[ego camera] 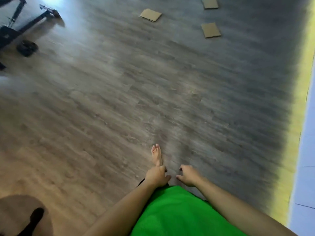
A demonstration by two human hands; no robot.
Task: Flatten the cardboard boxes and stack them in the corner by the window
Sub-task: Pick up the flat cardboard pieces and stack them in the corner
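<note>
Three flat brown cardboard pieces lie apart on the wood floor far ahead: one (151,15) at top centre, one (210,30) to its right, and one (209,2) cut by the top edge. My left hand (156,176) and my right hand (187,175) hang in front of my green shirt at the bottom centre, fingers loosely curled, holding nothing. Both hands are far from the cardboard. My bare foot (156,155) is stepping forward just beyond my left hand. The picture is motion-blurred.
A black wheeled frame (25,23) with castors (27,47) stands at the upper left. A white wall (308,150) with a yellow-lit base runs along the right edge. A dark rounded object (25,217) sits at the bottom left. Wood floor stretches between me and the cardboard.
</note>
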